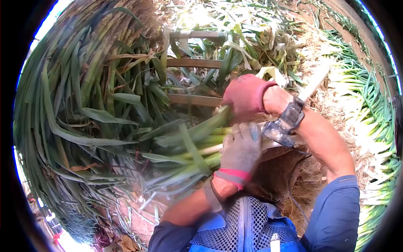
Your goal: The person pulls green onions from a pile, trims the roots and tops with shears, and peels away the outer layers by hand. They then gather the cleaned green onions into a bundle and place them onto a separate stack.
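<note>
My left hand (241,149), in a grey glove with a pink cuff, is closed around a small bunch of leeks (197,151). Their green leaves fan out to the left, and pale shanks run under the palm. Just above it is my right hand (245,96) in a red glove, curled into a fist and slightly blurred. A broad green leaf (216,119) from the bunch runs up to this fist, whose fingertips are hidden. On the right wrist sits a black watch (292,112), and a black device (277,132) is just below it.
A tall heap of leeks (71,105) fills the left side. Wooden slats (195,63) lie beyond my hands, with stripped leaves (252,33) piled behind. Along the right runs a row of leeks (357,88) with pale ends inward. A thin cable (290,189) hangs near my right arm.
</note>
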{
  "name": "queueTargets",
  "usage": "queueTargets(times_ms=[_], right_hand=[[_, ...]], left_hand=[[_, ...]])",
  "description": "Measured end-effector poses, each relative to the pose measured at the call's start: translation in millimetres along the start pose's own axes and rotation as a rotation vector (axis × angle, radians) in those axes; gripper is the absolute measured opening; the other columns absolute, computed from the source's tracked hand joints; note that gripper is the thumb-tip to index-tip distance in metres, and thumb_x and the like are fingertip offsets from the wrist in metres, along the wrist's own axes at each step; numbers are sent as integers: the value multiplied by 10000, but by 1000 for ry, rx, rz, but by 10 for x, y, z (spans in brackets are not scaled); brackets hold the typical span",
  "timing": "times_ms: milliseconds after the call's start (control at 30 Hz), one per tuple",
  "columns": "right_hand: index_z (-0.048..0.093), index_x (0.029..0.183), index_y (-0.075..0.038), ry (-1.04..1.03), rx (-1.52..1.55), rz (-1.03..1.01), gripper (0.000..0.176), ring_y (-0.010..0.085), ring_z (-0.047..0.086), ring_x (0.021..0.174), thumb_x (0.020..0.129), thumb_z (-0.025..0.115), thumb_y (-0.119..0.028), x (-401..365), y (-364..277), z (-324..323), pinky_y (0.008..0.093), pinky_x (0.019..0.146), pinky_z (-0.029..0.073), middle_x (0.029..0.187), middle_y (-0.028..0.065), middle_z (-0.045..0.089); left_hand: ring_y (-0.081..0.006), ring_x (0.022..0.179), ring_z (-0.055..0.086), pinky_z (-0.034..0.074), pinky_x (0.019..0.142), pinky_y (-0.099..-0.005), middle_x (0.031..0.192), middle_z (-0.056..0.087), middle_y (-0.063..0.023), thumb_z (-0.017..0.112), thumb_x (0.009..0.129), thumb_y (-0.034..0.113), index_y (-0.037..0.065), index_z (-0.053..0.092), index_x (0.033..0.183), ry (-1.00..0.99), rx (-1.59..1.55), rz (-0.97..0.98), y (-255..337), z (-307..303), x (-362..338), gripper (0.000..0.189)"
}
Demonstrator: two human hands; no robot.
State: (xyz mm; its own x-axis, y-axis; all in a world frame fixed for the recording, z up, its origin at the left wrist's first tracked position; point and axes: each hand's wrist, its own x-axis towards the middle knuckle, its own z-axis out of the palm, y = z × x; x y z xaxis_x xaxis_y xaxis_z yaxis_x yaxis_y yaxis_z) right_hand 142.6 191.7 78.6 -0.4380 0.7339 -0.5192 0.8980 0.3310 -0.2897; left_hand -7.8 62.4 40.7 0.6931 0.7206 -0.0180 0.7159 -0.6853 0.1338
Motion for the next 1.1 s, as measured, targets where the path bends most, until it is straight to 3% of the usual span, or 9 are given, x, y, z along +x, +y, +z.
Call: queueTargets(times_ms=[233, 300, 333, 400, 533, 700, 800, 967, 1100], right_hand=[[814, 990, -152, 277, -198, 268, 186, 328, 753, 830, 888, 659, -133, -312, 698, -465, 450, 786, 601, 897, 140, 765], [783, 941, -136, 446, -217, 493, 155, 241, 709, 805, 945, 628, -117, -522, 1149, -730, 400, 771, 594, 840, 94, 719], [797, 1009, -122, 624, -386, 462, 231, 253, 702, 815, 969, 569, -122, -718, 1479, -841, 415, 798, 590, 870, 106, 733], [773, 1116, -77, 819, -253, 729, 329, 343, 720, 915, 978, 484, -155, -1238, 2152, -1154, 455, 874, 570, 1027, 203, 758], [670, 1305, -58, 910, -445, 1135, 428, 458, 668, 1147, 972, 527, -287, -2950, 3304, -1945, 525, 954, 504, 1214, 270, 715], [670, 1292, -11, 913, -612, 936, 475, 390, 689, 1163, 998, 638, -383, -3081, 2133, -1443, 472, 959, 519, 1237, 249, 723], [756, 1162, -33, 612, -17, 636, 378, 197, 708, 870, 1021, 668, -373, -2438, 1306, -852, 335, 809, 565, 963, 119, 761], [776, 915, -15, 92, -55, 703, 617, 280, 702, 749, 961, 639, -614, -1663, 419, -175, 422, 796, 574, 809, 143, 714], [809, 961, -21, 142, 113, 610, 610, 270, 751, 828, 922, 683, -617, -1659, 547, -35, 380, 812, 579, 838, 154, 757]], left_hand=[[-323, 1162, 649, 561, 884, -438, 1250, 608, -163, 884, 707, 447, -11, 527, 1397, 84, -67, 13, -20, 0, -6, 901], [-303, 1052, 668, 563, 765, -368, 1092, 627, -160, 582, 948, 198, -22, 598, 1327, 181, -75, 40, -36, 2, 2, 439], [-303, 1052, 668, 563, 765, -368, 1092, 627, -160, 582, 948, 198, -22, 598, 1327, 185, -78, 42, -38, 23, 12, 439], [-336, 1079, 682, 563, 877, -429, 1189, 635, -159, 836, 741, 599, -18, 536, 1399, 83, -81, 7, -42, 64, -3, 951], [-313, 1000, 708, 560, 850, -441, 1155, 659, -133, 799, 720, 724, 28, 563, 1374, 76, -108, -34, -92, 88, -2, 984], [-335, 908, 713, 565, 760, -472, 1086, 668, -130, 856, 740, 586, 23, 531, 1351, 68, -265, -5, -128, -2, 174, 892], [-355, 913, 709, 565, 762, -483, 1082, 671, -144, 891, 711, 537, 20, 523, 1356, -18, -273, -27, -150, -35, 204, 905], [-389, 955, 709, 566, 794, -500, 1139, 672, -195, 923, 676, 515, -11, 522, 1358, -29, -317, -42, -117, -69, 170, 950], [-399, 1004, 706, 569, 826, -498, 1182, 668, -216, 929, 671, 508, -31, 507, 1395, -68, -247, -73, -120, -33, 167, 996]])
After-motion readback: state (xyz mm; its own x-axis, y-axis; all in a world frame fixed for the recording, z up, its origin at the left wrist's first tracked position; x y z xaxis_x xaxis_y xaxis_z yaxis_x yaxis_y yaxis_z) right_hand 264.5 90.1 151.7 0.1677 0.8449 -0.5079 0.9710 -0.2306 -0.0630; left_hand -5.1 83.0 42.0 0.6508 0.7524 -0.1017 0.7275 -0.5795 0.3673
